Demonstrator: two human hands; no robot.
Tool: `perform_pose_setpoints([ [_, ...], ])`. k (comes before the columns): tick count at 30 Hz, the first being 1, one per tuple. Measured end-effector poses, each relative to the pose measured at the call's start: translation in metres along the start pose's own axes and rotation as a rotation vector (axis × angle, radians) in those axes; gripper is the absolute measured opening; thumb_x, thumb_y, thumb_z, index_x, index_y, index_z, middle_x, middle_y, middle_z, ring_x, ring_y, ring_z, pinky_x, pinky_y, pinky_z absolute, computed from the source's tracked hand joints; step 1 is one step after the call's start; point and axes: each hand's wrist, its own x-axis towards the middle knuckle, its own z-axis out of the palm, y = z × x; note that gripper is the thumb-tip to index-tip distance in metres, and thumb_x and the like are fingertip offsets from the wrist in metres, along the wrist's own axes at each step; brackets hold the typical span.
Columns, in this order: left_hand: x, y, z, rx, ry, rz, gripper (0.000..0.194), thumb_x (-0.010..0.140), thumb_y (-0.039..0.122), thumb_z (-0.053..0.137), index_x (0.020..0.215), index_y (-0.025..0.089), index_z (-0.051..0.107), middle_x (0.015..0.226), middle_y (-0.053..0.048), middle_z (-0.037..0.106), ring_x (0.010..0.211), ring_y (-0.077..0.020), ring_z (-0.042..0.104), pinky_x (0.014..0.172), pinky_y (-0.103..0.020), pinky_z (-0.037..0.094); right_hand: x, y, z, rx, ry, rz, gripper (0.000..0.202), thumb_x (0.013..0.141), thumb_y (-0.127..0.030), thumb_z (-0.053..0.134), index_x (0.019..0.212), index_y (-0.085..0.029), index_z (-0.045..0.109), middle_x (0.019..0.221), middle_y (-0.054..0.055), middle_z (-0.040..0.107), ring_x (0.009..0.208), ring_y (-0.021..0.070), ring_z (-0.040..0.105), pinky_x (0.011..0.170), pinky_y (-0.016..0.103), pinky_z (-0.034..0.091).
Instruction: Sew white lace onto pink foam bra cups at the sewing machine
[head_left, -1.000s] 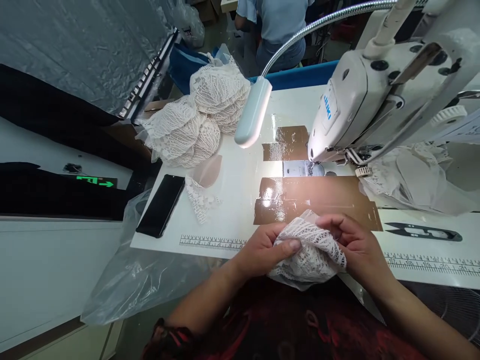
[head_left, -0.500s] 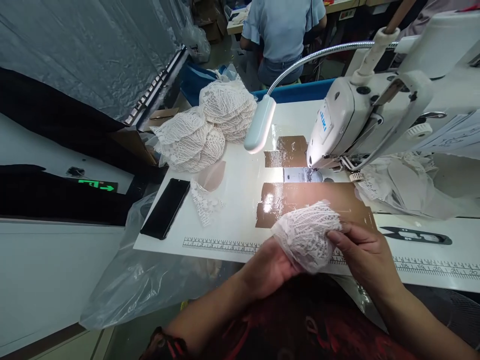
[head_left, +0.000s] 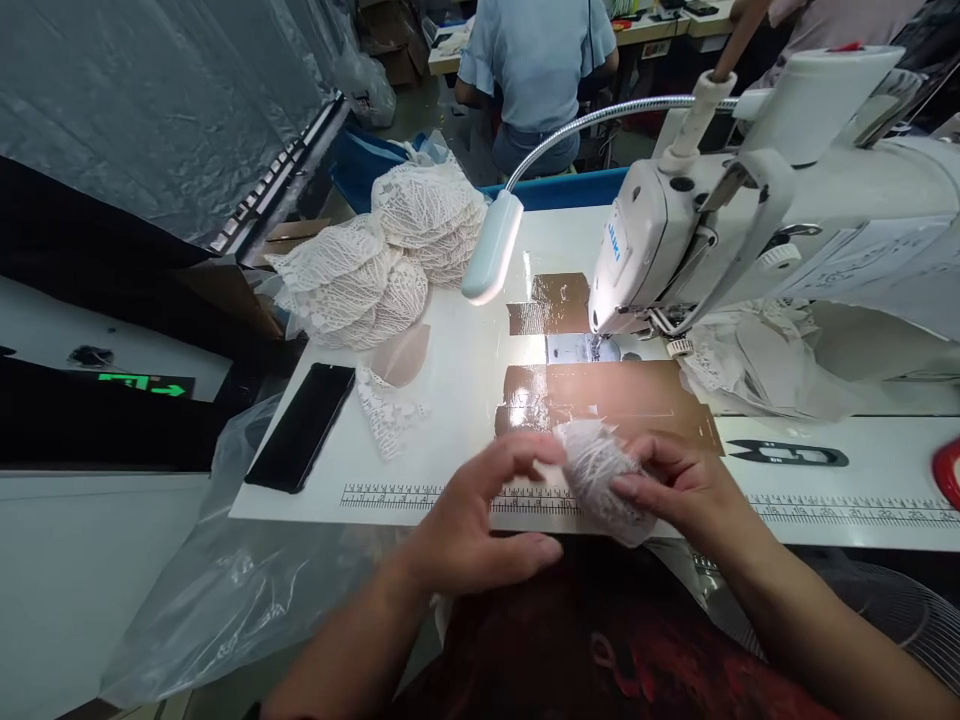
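A cup-shaped piece of white lace [head_left: 600,480] hangs over the table's front edge, pinched between the thumb and fingers of my right hand [head_left: 679,485]. Just left of it, my left hand [head_left: 487,520] is open, thumb and fingers spread apart. Its fingertips come close to the lace; whether they touch it I cannot tell. Behind the lace, brown tape [head_left: 600,390] covers part of the tabletop in front of the needle area of a white sewing machine [head_left: 637,250]. Thread snips [head_left: 787,454] lie to the right of my right hand.
Stacked lace cups [head_left: 360,280] stand at the back left, with a loose lace scrap [head_left: 390,410] and a black phone [head_left: 300,427] nearer. A lamp [head_left: 493,245] overhangs the table. More white fabric [head_left: 757,360] lies under the machine arm. A person in light blue [head_left: 536,70] sits beyond.
My left hand has let go of the lace cup and moved left, opening. My right hand still holds the cup, now turned narrower. The view has shifted slightly to the right.
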Motion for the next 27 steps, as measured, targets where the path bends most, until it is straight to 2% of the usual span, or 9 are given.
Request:
perform_pose_setpoints([
  [1, 0.005, 0.004, 0.000, 0.125, 0.052, 0.010, 0.061, 0.064, 0.024, 0.084, 0.120, 0.020, 0.060, 0.126, -0.009, 0.059, 0.117, -0.0260, 0.053, 0.101, -0.036, 0.043, -0.001, -0.002, 0.004, -0.041, -0.046, 0.001, 0.017, 0.075, -0.034, 0.076, 0.073, -0.021, 0.066, 0.070, -0.003, 0.062, 0.060, 0.0102, 0.053, 0.053, 0.021, 0.042],
  [2, 0.010, 0.005, 0.001, 0.207, 0.065, -0.014, 0.071, 0.062, 0.026, 0.086, 0.126, 0.021, 0.057, 0.129, -0.009, 0.057, 0.120, -0.0271, 0.051, 0.103, -0.037, 0.042, -0.002, -0.003, 0.007, -0.082, -0.071, -0.006, 0.016, 0.076, -0.035, 0.075, 0.075, -0.021, 0.066, 0.069, -0.003, 0.062, 0.059, 0.0100, 0.052, 0.053, 0.021, 0.041],
  [3, 0.014, 0.004, 0.004, 0.234, 0.047, -0.057, 0.070, 0.064, 0.029, 0.085, 0.127, 0.020, 0.056, 0.126, -0.009, 0.059, 0.117, -0.0264, 0.054, 0.101, -0.037, 0.043, -0.002, -0.005, 0.010, -0.126, -0.085, -0.021, 0.016, 0.077, -0.035, 0.074, 0.076, -0.022, 0.066, 0.068, -0.003, 0.061, 0.059, 0.0101, 0.052, 0.053, 0.021, 0.041],
  [5, 0.019, -0.003, 0.010, 0.173, -0.011, -0.140, 0.049, 0.076, 0.033, 0.077, 0.119, 0.016, 0.060, 0.108, -0.007, 0.065, 0.097, -0.0208, 0.061, 0.087, -0.032, 0.050, -0.003, -0.006, 0.012, -0.210, -0.080, -0.081, 0.016, 0.080, -0.035, 0.072, 0.074, -0.022, 0.067, 0.070, -0.002, 0.063, 0.063, 0.0117, 0.056, 0.057, 0.023, 0.044],
  [8, 0.018, -0.015, 0.016, 0.070, -0.060, -0.180, 0.034, 0.083, 0.035, 0.068, 0.108, 0.012, 0.063, 0.092, -0.005, 0.064, 0.078, -0.0148, 0.059, 0.070, -0.025, 0.048, -0.001, -0.005, 0.011, -0.309, -0.007, -0.179, 0.017, 0.082, -0.034, 0.070, 0.070, -0.022, 0.068, 0.085, 0.002, 0.070, 0.079, 0.0158, 0.065, 0.070, 0.025, 0.049],
  [10, 0.017, -0.018, 0.016, 0.079, -0.070, -0.176, 0.032, 0.084, 0.035, 0.067, 0.106, 0.011, 0.064, 0.090, -0.005, 0.063, 0.076, -0.0141, 0.057, 0.068, -0.024, 0.047, 0.001, -0.003, 0.011, -0.341, 0.040, -0.216, 0.017, 0.083, -0.031, 0.068, 0.069, -0.021, 0.067, 0.088, 0.002, 0.070, 0.082, 0.0162, 0.066, 0.072, 0.026, 0.050],
  [16, 0.023, -0.009, 0.011, 0.233, -0.030, -0.119, 0.028, 0.083, 0.031, 0.069, 0.105, 0.013, 0.066, 0.091, -0.004, 0.065, 0.080, -0.0147, 0.059, 0.073, -0.024, 0.047, 0.008, -0.004, 0.015, -0.360, 0.055, -0.303, 0.019, 0.083, -0.025, 0.066, 0.065, -0.020, 0.060, 0.074, 0.000, 0.069, 0.072, 0.0130, 0.065, 0.065, 0.023, 0.049],
  [24, 0.035, -0.011, 0.013, 0.185, -0.020, -0.172, 0.018, 0.088, 0.030, 0.063, 0.083, 0.012, 0.064, 0.073, 0.000, 0.057, 0.066, -0.0092, 0.050, 0.061, -0.020, 0.042, 0.007, -0.003, 0.011, -0.380, 0.046, -0.207, 0.020, 0.085, -0.030, 0.065, 0.068, -0.020, 0.064, 0.075, 0.002, 0.071, 0.069, 0.0146, 0.065, 0.061, 0.025, 0.049],
  [27, 0.039, -0.013, 0.014, 0.112, -0.025, -0.177, 0.018, 0.088, 0.029, 0.062, 0.082, 0.012, 0.062, 0.071, 0.001, 0.055, 0.065, -0.0083, 0.048, 0.060, -0.019, 0.040, 0.009, -0.001, 0.006, -0.357, 0.047, -0.157, 0.014, 0.082, -0.035, 0.068, 0.084, -0.021, 0.068, 0.078, 0.001, 0.070, 0.068, 0.0135, 0.062, 0.059, 0.024, 0.048],
])
